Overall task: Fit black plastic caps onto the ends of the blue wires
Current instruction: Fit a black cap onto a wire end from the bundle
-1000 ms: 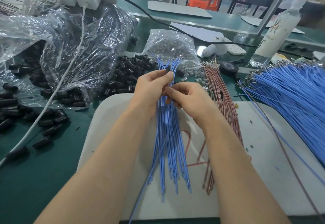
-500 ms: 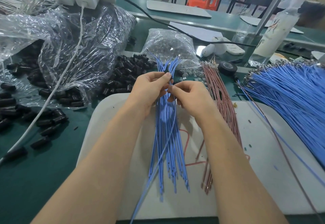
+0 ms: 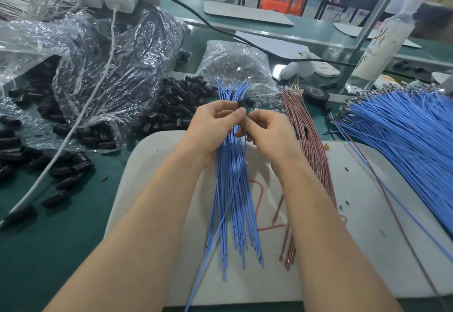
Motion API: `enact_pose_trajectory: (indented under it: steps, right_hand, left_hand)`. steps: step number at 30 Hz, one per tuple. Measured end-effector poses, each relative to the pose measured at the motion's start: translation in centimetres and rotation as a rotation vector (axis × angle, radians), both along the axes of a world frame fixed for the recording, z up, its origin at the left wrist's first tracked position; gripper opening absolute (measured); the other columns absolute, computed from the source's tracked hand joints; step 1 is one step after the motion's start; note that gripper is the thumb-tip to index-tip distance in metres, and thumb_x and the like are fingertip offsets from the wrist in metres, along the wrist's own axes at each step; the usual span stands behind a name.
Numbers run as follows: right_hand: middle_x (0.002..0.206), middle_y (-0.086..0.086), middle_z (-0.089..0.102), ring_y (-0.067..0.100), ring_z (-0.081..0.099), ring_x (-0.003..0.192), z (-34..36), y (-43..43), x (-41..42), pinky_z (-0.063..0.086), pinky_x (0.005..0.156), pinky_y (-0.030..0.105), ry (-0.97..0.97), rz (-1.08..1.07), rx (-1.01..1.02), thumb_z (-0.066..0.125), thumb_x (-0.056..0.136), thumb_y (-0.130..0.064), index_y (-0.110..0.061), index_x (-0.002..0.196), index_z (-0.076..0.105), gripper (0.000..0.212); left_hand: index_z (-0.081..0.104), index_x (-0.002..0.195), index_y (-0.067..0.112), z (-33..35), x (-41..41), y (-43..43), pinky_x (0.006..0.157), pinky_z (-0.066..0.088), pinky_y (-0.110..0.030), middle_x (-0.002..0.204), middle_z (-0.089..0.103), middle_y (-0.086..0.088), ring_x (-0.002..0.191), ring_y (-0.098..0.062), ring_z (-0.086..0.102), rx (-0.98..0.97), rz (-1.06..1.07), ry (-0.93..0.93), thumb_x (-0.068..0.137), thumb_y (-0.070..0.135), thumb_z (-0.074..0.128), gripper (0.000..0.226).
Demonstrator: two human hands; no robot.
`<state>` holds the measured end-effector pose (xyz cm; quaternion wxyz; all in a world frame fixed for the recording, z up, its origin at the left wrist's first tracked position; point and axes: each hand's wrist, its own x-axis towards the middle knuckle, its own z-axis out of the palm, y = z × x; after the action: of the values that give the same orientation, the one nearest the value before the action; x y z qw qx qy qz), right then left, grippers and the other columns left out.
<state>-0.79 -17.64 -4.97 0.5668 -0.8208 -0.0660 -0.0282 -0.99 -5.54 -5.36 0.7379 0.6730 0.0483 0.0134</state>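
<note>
My left hand (image 3: 215,125) grips a bundle of blue wires (image 3: 232,189) that fans out above it and hangs down over the white mat (image 3: 367,238). Its thumb and forefinger pinch a small black cap (image 3: 242,104) at the top. My right hand (image 3: 267,131) pinches a single blue wire (image 3: 245,137) just below the cap. That wire's end meets the cap; whether it is inside is hidden by fingers. A heap of loose black caps (image 3: 176,105) lies behind my left hand.
A big sheaf of blue wires (image 3: 404,135) lies at the right, brown wires (image 3: 306,135) beside my right hand. Clear plastic bags (image 3: 103,66), a white cable (image 3: 73,125), a tape roll (image 3: 315,94) and a bottle (image 3: 377,49) stand behind. Scattered caps (image 3: 56,172) lie left.
Both hands have stayed together at the top of the bundle. The black cap now shows above my left fingertips, and my right fingers have shifted on the single wire.
</note>
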Motion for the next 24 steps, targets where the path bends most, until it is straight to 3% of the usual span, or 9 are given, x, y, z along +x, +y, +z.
enact_pose_trajectory:
  steps: [6, 8, 10, 12, 15, 19, 24]
  right_hand:
    - [0.061, -0.006, 0.066, 0.000, 0.052, 0.053, 0.09, -0.02, -0.23, 0.043, 0.064, 0.026, 0.010, 0.030, -0.065, 0.065, 0.090, -0.027, -0.017, 0.074, 0.067, 0.019]
    - [0.062, -0.005, 0.067, 0.002, 0.055, 0.057, 0.05, 0.15, -0.29, 0.049, 0.071, 0.032, 0.020, 0.026, -0.090, 0.065, 0.089, -0.028, -0.015, 0.076, 0.067, 0.019]
    - [0.062, -0.005, 0.067, 0.003, 0.056, 0.059, -0.01, 0.28, -0.33, 0.049, 0.076, 0.035, 0.026, 0.019, -0.110, 0.066, 0.089, -0.025, -0.016, 0.074, 0.065, 0.017]
    - [0.062, -0.004, 0.067, 0.002, 0.055, 0.057, -0.03, 0.37, -0.33, 0.049, 0.075, 0.034, 0.032, 0.012, -0.099, 0.066, 0.089, -0.023, -0.019, 0.070, 0.064, 0.019]
    - [0.060, -0.003, 0.066, -0.001, 0.052, 0.051, -0.06, 0.37, -0.23, 0.044, 0.068, 0.030, 0.030, -0.015, -0.048, 0.066, 0.088, -0.022, -0.021, 0.067, 0.064, 0.022]
    - [0.060, -0.004, 0.067, 0.004, 0.055, 0.054, -0.30, 0.19, -0.03, 0.046, 0.067, 0.030, 0.019, -0.066, -0.010, 0.063, 0.089, -0.021, -0.022, 0.065, 0.064, 0.023]
    - [0.061, -0.003, 0.067, 0.000, 0.055, 0.052, -0.23, 0.10, 0.07, 0.044, 0.063, 0.025, 0.031, -0.051, -0.002, 0.064, 0.090, -0.021, -0.019, 0.070, 0.064, 0.020]
  left_hand:
    - [0.064, 0.099, 0.012, -0.07, -0.04, -0.44, 0.081, 0.049, -0.028, 0.081, 0.069, 0.001, 0.074, -0.010, 0.061, -0.065, 0.065, -0.022, 0.088, 0.016, 0.066, 0.011]
    - [0.065, 0.092, 0.012, -0.07, -0.05, -0.66, 0.086, 0.051, -0.032, 0.075, 0.067, 0.001, 0.069, -0.010, 0.061, -0.115, 0.090, -0.012, 0.089, 0.013, 0.064, 0.003]
    - [0.064, 0.086, 0.013, -0.08, -0.01, -0.88, 0.082, 0.051, -0.032, 0.066, 0.066, 0.004, 0.059, -0.007, 0.060, -0.144, 0.108, 0.000, 0.089, 0.011, 0.063, 0.004]
    - [0.063, 0.087, 0.012, -0.11, 0.05, -0.95, 0.078, 0.052, -0.030, 0.064, 0.065, 0.005, 0.057, -0.005, 0.059, -0.134, 0.103, -0.003, 0.089, 0.011, 0.063, 0.003]
    - [0.063, 0.094, 0.012, -0.06, 0.11, -0.89, 0.081, 0.051, -0.028, 0.078, 0.067, 0.000, 0.070, -0.010, 0.061, -0.066, 0.089, -0.022, 0.089, 0.015, 0.064, 0.006]
    - [0.062, 0.088, 0.017, 0.14, -0.16, -0.96, 0.091, 0.052, -0.037, 0.094, 0.068, -0.012, 0.083, -0.019, 0.062, 0.021, 0.047, -0.035, 0.088, 0.014, 0.065, 0.004]
    - [0.062, 0.087, 0.017, 0.08, -0.21, -0.99, 0.090, 0.053, -0.037, 0.086, 0.068, -0.006, 0.079, -0.016, 0.063, -0.003, 0.039, -0.034, 0.088, 0.013, 0.065, 0.006]
